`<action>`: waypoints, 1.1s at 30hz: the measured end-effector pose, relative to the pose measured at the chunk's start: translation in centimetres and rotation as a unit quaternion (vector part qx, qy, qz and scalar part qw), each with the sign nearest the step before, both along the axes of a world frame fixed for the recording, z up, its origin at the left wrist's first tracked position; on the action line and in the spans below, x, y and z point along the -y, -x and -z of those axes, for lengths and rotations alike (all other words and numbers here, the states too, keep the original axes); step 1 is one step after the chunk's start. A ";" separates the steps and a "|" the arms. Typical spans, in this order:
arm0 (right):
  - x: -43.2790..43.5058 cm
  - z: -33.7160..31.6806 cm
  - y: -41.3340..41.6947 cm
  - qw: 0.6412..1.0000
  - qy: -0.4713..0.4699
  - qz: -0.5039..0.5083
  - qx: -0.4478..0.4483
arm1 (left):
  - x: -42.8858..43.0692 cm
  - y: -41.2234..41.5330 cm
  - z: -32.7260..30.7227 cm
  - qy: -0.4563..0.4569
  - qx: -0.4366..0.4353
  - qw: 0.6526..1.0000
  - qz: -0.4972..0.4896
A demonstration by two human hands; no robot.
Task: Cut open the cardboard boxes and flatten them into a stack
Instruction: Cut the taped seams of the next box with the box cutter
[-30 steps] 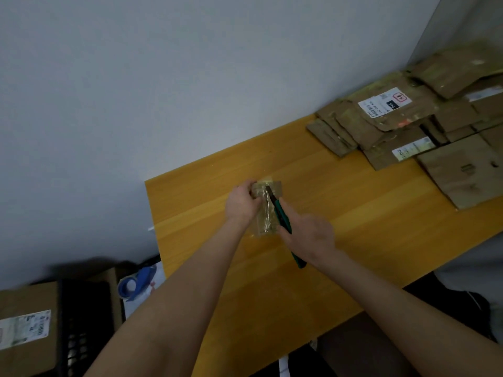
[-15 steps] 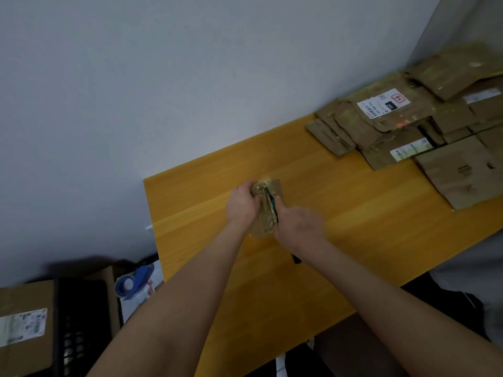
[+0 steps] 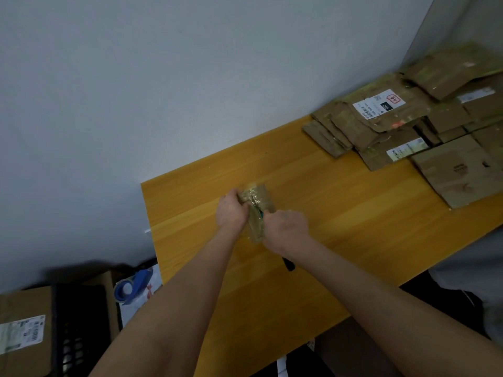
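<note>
Right hand (image 3: 285, 228) is shifted forward over the small taped box (image 3: 257, 210), cutter (image 3: 289, 263) mostly hidden | box is kept mid-table (image 3: 353, 227) — gripped by left hand (image 3: 231, 210); cutter is gripped by right | risk — left fingers may be caught if blade is skidded off glossy tape

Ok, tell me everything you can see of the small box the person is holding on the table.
The small box is brown cardboard under glossy, crinkled clear tape. It lies on the orange wooden table, long side pointing away from the person. The left hand grips its left edge; the right hand, holding a green-handled cutter, covers its near right side. Any cut is hidden.
</note>
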State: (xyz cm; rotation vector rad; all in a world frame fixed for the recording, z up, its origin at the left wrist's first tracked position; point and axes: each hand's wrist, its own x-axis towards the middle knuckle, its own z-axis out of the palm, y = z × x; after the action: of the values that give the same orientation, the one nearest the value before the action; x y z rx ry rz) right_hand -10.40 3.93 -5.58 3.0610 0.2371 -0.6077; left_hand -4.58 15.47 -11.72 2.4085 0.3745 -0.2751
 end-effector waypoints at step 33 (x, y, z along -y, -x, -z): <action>1.6 5.2 -1.2 0.738 -0.547 0.363 -0.156 | -4.4 3.6 0.0 -0.073 -0.053 0.995 -0.039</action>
State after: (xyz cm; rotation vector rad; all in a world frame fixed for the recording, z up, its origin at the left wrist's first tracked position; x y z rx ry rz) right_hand -9.15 2.30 -10.76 4.0781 -1.0813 -1.4475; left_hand -8.21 19.91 -11.72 2.5214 0.5537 -0.3506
